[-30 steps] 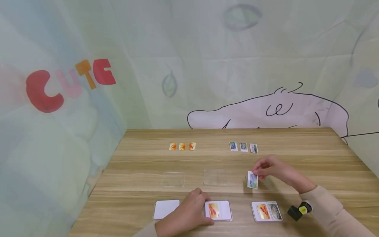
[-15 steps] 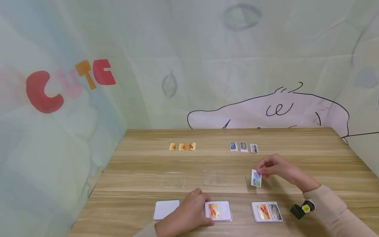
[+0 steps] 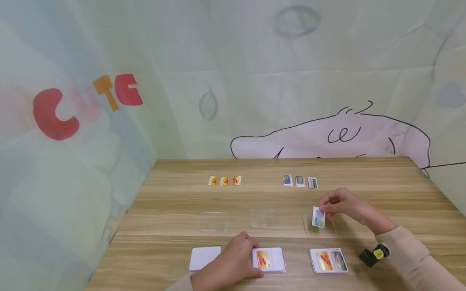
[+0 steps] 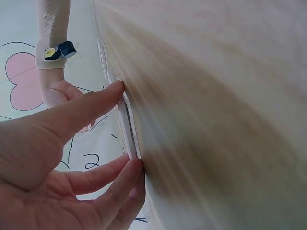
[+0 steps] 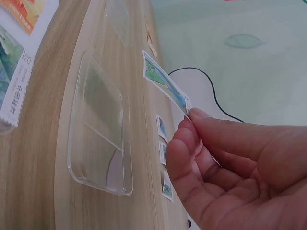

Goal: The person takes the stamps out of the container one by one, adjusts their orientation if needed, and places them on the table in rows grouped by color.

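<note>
My right hand pinches a blue-green postage stamp by one corner between thumb and fingers. The stamp hangs tilted, apart from the clear plastic lid below it. My left hand holds the middle case by opposite edges; in the left wrist view, thumb and fingertips press on its thin sides. An orange stamp lies on that case's white insert. To the right, another case bears an orange stamp and a grey-green one side by side.
A case with a plain white insert lies left of my left hand. Two more clear lids lie behind the cases. Farther back, three orange stamps and three blue-green stamps form rows. A printed curtain stands behind the table.
My right hand has shifted right and slightly away from me with the stamp, uncovering more of the lid below. The left hand stays on the middle case.
</note>
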The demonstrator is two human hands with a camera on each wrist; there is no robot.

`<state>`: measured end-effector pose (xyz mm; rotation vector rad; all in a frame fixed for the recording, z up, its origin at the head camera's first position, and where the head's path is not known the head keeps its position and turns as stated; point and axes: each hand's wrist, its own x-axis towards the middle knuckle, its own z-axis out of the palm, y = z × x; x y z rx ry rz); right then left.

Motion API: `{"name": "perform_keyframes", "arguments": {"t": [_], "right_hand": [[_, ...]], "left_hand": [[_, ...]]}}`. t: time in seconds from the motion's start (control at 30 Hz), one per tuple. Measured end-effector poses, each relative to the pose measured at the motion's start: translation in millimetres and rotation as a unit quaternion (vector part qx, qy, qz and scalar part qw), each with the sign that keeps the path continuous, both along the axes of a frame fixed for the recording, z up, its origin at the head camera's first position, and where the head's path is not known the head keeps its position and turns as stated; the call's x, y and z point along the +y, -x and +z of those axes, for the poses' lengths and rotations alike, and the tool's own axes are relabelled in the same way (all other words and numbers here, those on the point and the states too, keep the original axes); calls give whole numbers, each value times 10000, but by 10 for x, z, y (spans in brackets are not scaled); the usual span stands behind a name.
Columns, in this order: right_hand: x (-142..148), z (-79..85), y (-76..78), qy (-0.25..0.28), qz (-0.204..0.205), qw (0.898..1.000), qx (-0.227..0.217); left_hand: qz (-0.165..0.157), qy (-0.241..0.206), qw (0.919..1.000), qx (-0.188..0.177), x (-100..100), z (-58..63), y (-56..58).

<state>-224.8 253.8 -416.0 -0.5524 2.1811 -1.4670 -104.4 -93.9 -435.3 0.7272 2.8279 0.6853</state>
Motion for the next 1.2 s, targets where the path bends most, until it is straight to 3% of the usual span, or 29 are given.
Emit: {"name": "perform_keyframes", "arguments": {"t": [1.2], "right_hand": [[281,-164,227,-263,-311,9986,-345]], "left_hand": [[131,-13,9999,-108,23,0,27]]}}
